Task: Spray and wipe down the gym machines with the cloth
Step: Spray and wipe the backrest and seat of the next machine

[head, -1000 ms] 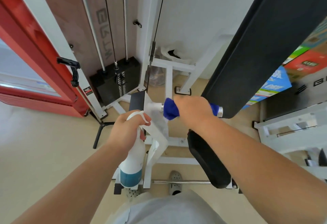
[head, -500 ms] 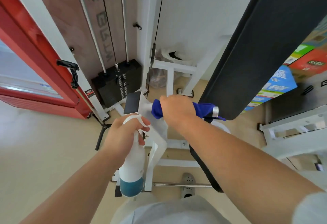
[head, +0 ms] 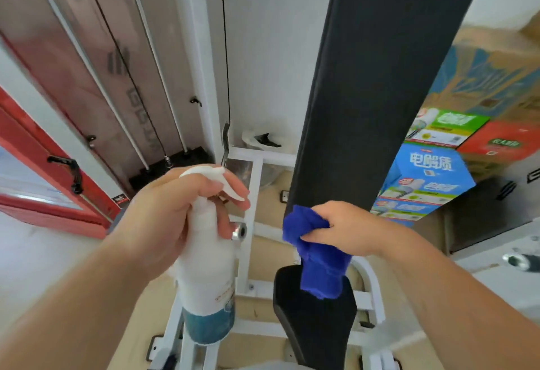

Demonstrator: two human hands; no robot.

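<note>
Two bare hands: left hand (head: 163, 217), right hand (head: 347, 229). One white plastic spray bottle (head: 207, 276), teal at the base. One crumpled blue cloth (head: 318, 264). Two black padded machine cushions: long back pad (head: 371, 77), short seat pad (head: 312, 320). Printed cardboard boxes, stacked, at least four: blue box (head: 423, 182), green box (head: 447, 127), red box (head: 505, 141), brown box (head: 496, 71); further ones too blurred to count. One black weight stack (head: 175, 165). One black lever door handle (head: 70, 174).
</note>
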